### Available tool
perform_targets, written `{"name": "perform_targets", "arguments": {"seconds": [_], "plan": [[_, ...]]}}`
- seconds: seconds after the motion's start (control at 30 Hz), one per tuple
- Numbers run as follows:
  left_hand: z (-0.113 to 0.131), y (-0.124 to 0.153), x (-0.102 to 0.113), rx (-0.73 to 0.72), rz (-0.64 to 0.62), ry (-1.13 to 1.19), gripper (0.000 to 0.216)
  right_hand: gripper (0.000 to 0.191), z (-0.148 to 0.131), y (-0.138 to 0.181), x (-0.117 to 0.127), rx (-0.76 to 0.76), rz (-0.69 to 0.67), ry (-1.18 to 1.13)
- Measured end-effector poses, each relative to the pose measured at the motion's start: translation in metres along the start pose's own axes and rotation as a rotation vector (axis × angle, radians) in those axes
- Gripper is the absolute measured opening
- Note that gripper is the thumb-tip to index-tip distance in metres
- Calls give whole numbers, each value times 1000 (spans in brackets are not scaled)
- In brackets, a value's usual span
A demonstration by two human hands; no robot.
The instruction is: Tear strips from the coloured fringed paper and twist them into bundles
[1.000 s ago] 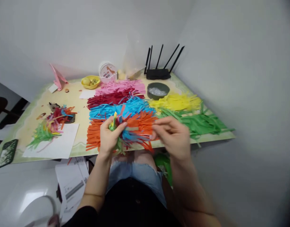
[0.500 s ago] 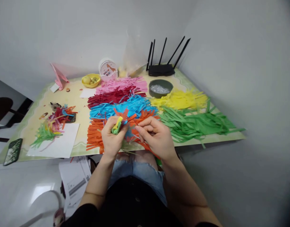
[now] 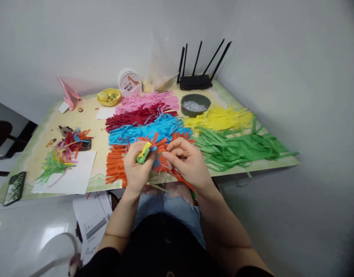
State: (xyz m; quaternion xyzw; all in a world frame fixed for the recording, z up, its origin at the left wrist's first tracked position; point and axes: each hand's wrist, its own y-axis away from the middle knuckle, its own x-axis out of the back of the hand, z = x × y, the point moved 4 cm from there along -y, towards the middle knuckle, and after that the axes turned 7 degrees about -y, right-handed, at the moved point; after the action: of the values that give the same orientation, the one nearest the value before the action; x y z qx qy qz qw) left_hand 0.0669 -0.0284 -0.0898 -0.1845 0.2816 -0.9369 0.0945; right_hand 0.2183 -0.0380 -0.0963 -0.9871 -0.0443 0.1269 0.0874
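My left hand (image 3: 134, 169) is closed round a bundle of coloured paper strips (image 3: 143, 154), whose yellow, green and blue ends poke out beside the thumb. To its right, my right hand (image 3: 187, 159) has thumb and index finger pinched together. Whatever lies in that pinch is too small to make out. Both hands are over the front edge of the table, above orange fringed paper (image 3: 116, 163). Behind it lie rows of blue fringe (image 3: 146, 132), crimson fringe (image 3: 133, 118) and pink fringe (image 3: 151, 100). On the right are yellow fringe (image 3: 221, 118) and green fringe (image 3: 246, 146).
A mixed strip tassel (image 3: 57, 159) rests partly on white paper (image 3: 79, 173) at the left, near a phone (image 3: 14, 188). Toward the back stand a yellow fruit bowl (image 3: 109, 103), a white tub (image 3: 129, 82), a dark bowl (image 3: 196, 110) and a black router (image 3: 196, 82).
My right fingers have shifted slightly, the pinch staying closed near the bundle. My left hand keeps its hold. The whole view has moved a little.
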Motion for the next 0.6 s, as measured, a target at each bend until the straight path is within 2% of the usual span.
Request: {"name": "perform_targets", "arguments": {"seconds": [0.2, 0.4, 0.6], "plan": [[-3, 0, 1, -8, 25, -50, 5, 29, 4, 0, -3, -50, -20, -72], [-4, 2, 3, -95, 42, -107, 5, 35, 6, -1, -4, -114, -49, -139], [-2, 2, 2, -344, -40, -244, 11, 40, 11, -9, -1, -136, -42, -230]]}}
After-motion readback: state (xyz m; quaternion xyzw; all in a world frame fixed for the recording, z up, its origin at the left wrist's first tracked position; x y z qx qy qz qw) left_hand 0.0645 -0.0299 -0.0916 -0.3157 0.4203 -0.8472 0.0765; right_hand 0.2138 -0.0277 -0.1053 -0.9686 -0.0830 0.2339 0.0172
